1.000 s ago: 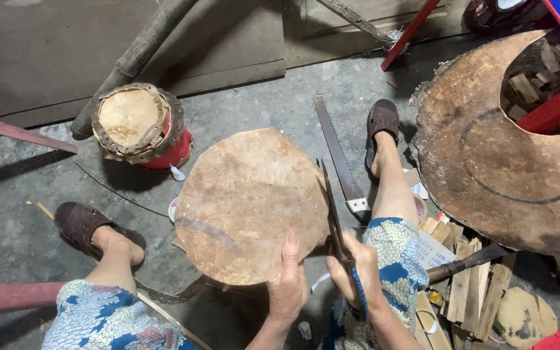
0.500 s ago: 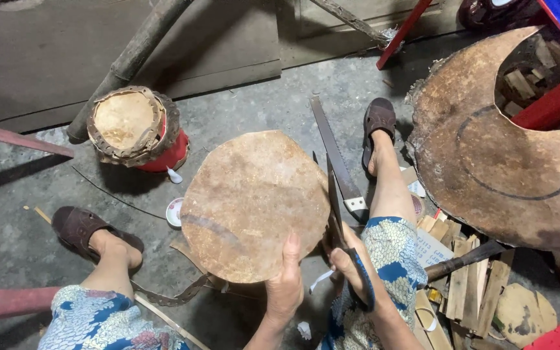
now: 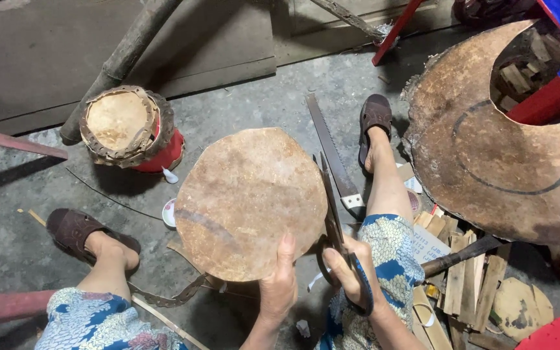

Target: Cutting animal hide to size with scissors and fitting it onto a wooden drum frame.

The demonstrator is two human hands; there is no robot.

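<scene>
My left hand (image 3: 279, 285) grips the near edge of a round brown hide disc (image 3: 247, 201), thumb on its top face, holding it up over my lap. My right hand (image 3: 351, 272) is closed through the blue handles of large scissors (image 3: 330, 201), whose long blades run up along the disc's right edge. The blades lie close together against the rim. A thin trimmed strip of hide (image 3: 170, 295) hangs below the disc toward my left leg.
A small red drum with laced hide top (image 3: 128, 129) stands on the concrete floor at left. A hand saw (image 3: 332, 155) lies beside my right leg. A big raw hide sheet (image 3: 494, 142) fills the right, with wood sticks (image 3: 461, 279) below it. My sandalled feet (image 3: 76, 230) rest apart.
The disc has turned slightly in my left hand and the scissors have shifted a little along its right edge. The view drifted slightly.
</scene>
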